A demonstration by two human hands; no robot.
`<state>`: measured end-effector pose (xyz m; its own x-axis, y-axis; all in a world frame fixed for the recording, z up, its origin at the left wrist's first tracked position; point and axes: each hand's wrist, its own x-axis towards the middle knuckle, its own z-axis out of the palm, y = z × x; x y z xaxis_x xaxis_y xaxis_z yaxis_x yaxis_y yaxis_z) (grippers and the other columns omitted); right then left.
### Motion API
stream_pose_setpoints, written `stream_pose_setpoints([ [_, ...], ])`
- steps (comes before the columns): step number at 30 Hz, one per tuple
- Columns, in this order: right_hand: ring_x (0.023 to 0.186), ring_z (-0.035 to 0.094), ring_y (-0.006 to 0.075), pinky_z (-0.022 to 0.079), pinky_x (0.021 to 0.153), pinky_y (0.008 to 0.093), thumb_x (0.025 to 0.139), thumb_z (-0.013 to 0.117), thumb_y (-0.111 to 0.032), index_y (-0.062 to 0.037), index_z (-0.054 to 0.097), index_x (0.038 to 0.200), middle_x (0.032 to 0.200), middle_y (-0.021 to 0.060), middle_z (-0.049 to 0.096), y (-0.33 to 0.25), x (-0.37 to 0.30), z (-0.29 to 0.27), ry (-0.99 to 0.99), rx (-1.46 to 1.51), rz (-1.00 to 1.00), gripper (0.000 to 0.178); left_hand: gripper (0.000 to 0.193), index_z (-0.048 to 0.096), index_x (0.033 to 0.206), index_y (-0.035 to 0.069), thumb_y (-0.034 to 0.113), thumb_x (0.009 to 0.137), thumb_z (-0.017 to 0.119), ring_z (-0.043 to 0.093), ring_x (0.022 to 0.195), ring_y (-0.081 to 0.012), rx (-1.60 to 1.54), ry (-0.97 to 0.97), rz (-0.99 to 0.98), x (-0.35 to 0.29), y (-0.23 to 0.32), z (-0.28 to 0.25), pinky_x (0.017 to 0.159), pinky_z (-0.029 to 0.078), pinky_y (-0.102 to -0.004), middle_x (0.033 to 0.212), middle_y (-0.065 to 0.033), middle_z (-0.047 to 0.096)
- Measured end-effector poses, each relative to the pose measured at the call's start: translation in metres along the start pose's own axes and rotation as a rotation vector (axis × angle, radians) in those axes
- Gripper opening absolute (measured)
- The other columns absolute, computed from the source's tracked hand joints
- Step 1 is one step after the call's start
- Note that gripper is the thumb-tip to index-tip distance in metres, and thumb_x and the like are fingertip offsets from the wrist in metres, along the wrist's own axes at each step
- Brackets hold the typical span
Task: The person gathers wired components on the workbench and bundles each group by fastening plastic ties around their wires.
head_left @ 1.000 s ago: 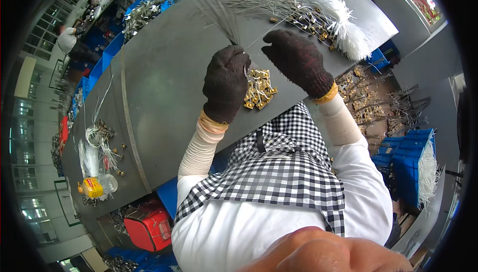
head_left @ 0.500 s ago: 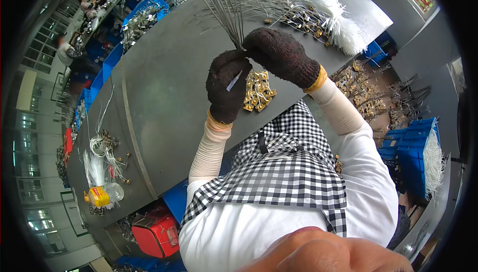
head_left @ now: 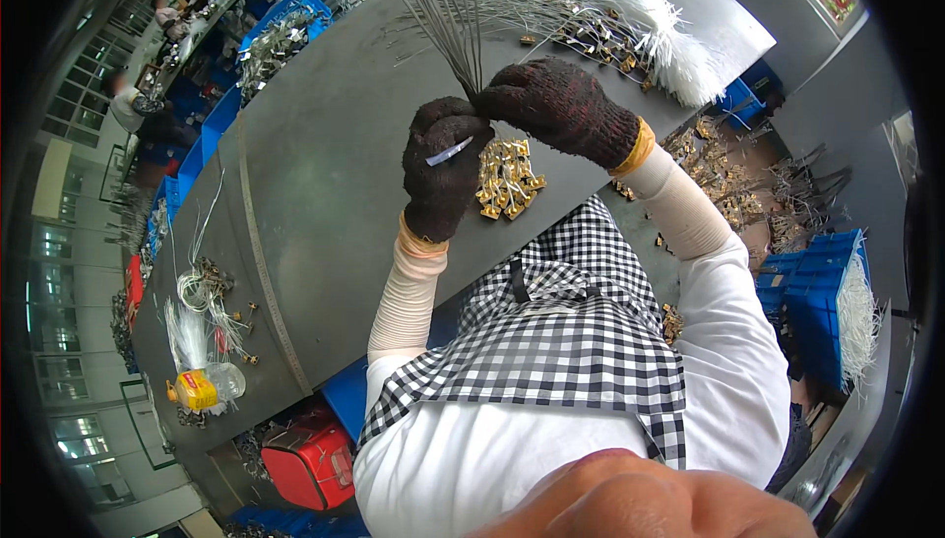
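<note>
My left hand (head_left: 443, 166), in a dark knitted glove, is closed round a bundle of thin grey cables (head_left: 443, 26). The cables fan out upward and away from me. Beneath the hands, the brass-coloured connectors (head_left: 507, 182) at the bundle's near end sit close together over the table. A narrow pale strip (head_left: 449, 152) shows across the left glove's fingers; its kind is unclear. My right hand (head_left: 561, 110), gloved alike, meets the left at the bundle with its fingers pressed together. Its fingertips and what they pinch are partly hidden.
More cables with brass ends (head_left: 610, 46) and a white bunch of thin strips (head_left: 660, 31) lie on the grey table (head_left: 335, 174). At left are a yellow-labelled bottle (head_left: 202, 387) and coiled white wires (head_left: 197, 287). A blue crate (head_left: 812, 292) stands right; a red bag (head_left: 305, 464) sits lower left.
The pale strip has turned from steep to flatter as my left hand tilted and shifted slightly left. My right hand has moved slightly left at the fingertips, its wrist a little outward.
</note>
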<state>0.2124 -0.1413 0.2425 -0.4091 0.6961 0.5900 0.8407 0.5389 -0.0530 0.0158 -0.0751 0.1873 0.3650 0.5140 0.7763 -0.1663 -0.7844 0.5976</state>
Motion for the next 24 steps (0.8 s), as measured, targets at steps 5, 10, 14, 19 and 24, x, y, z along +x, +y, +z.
stream_pose_setpoints([
  [5, 0.083, 0.069, 0.0270, 0.056, 0.071, 0.0379, 0.089, 0.065, -0.017, -0.0153, 0.068, 0.107, 0.093, 0.0062, 0.067, -0.002, 0.001, 0.001, -0.049, -0.124, 0.019, 0.018, 0.018, 0.072, 0.092, 0.003, -0.007, 0.078, 0.077, 0.066, 0.096, -0.0257, -0.041, -0.009, -0.122, 0.001, 0.003, 0.000, 0.082, 0.055, -0.0356, 0.104, -0.0107, 0.067],
  [10, 0.082, 0.069, 0.0266, 0.056, 0.071, 0.0386, 0.086, 0.068, -0.019, -0.0135, 0.068, 0.097, 0.090, 0.0066, 0.067, 0.003, -0.005, 0.007, -0.060, -0.246, 0.140, 0.012, 0.014, 0.064, 0.097, 0.002, -0.007, 0.088, 0.068, 0.064, 0.080, -0.0162, 0.028, 0.154, -0.053, -0.003, -0.010, 0.000, 0.073, 0.054, -0.0288, 0.102, -0.0096, 0.064],
  [14, 0.086, 0.069, 0.0279, 0.057, 0.071, 0.0403, 0.085, 0.067, -0.016, -0.0133, 0.068, 0.093, 0.089, 0.0079, 0.067, 0.019, -0.013, 0.008, -0.137, -0.264, 0.311, 0.009, 0.010, 0.062, 0.096, 0.001, 0.005, 0.093, 0.071, 0.057, 0.068, -0.0121, -0.381, 0.243, -0.443, -0.012, -0.018, -0.006, 0.064, 0.048, -0.0254, 0.106, -0.0107, 0.065],
  [19, 0.080, 0.068, 0.0301, 0.055, 0.066, 0.0421, 0.081, 0.070, -0.014, -0.0132, 0.067, 0.097, 0.089, 0.0076, 0.066, 0.022, -0.014, 0.018, -0.027, -0.295, 0.241, 0.017, 0.015, 0.059, 0.100, 0.003, 0.013, 0.097, 0.069, 0.058, 0.062, -0.0121, -0.742, 0.133, -0.562, 0.000, -0.008, -0.014, 0.056, 0.047, -0.0256, 0.088, -0.0090, 0.067],
  [24, 0.083, 0.068, 0.0309, 0.056, 0.069, 0.0420, 0.086, 0.065, -0.014, -0.0115, 0.065, 0.095, 0.093, 0.0096, 0.067, 0.022, -0.010, 0.017, -0.032, -0.241, 0.292, 0.009, 0.014, 0.058, 0.100, 0.004, 0.014, 0.099, 0.067, 0.054, 0.058, -0.0108, -0.579, 0.128, -0.508, -0.006, -0.022, -0.021, 0.052, 0.044, -0.0243, 0.086, -0.0088, 0.066],
])
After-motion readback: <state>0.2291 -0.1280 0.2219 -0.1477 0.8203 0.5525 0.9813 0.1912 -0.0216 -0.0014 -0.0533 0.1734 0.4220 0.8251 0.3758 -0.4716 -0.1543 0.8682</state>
